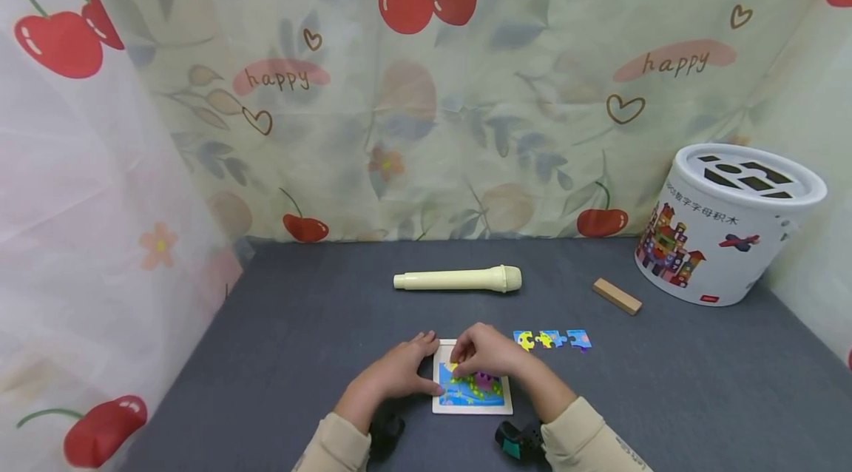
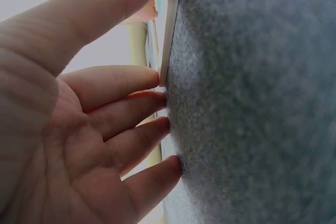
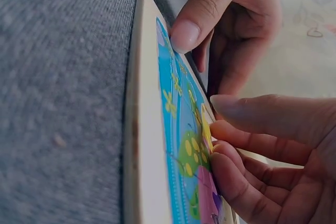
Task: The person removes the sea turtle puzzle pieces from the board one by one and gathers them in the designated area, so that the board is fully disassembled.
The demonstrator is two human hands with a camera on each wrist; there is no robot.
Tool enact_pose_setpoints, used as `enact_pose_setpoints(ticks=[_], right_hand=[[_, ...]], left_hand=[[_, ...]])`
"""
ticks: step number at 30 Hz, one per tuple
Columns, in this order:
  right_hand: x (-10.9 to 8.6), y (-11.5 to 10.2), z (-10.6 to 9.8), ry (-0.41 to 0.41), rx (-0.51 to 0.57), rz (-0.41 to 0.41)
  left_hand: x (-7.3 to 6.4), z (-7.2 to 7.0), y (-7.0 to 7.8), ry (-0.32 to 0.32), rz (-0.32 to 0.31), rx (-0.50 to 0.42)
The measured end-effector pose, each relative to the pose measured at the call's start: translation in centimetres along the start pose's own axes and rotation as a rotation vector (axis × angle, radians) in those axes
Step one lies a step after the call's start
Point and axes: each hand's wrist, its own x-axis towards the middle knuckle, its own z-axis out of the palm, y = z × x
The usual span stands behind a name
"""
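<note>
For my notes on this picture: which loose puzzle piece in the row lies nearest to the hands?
The leftmost puzzle piece, yellow and blue, is nearest: it lies beside the right hand, while the others in the row are farther right.

Right hand (image 3: 278, 156) pinches a yellow piece (image 3: 206, 129) at the face of a blue picture puzzle (image 3: 151, 145) | left hand (image 3: 239, 9) sets its thumb at the pale-rimmed edge | gray bench (image 3: 63, 98) lies beneath

Shows blue, yellow and pink on the puzzle (image 1: 471, 393), pale cream on the microphone (image 1: 458, 280) near the dark-grey table's (image 1: 313, 317) far edge.
</note>
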Motion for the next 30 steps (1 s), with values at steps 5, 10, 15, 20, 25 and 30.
enact_pose_setpoints(ticks=[5, 10, 15, 20, 25, 30], right_hand=[[-0.02, -0.02, 0.12, 0.012, 0.003, 0.029], [-0.1, -0.16, 0.32, 0.012, 0.018, 0.02], [-0.17, -0.25, 0.54, 0.013, 0.028, 0.015], [-0.29, -0.48, 0.77, 0.028, 0.026, 0.016], [-0.14, -0.46, 0.9, 0.042, 0.024, 0.036], [0.01, -0.3, 0.81, 0.047, 0.021, 0.053]], left_hand=[[0.0, 0.04, 0.15, 0.004, -0.006, 0.002], [0.02, 0.0, 0.06, -0.002, -0.013, -0.008], [0.03, 0.1, 0.04, 0.001, -0.01, -0.008], [0.03, 0.28, 0.07, 0.006, -0.013, 0.002], [0.04, 0.27, 0.14, 0.004, -0.014, -0.004], [-0.02, 0.17, 0.23, 0.01, -0.011, -0.007]])
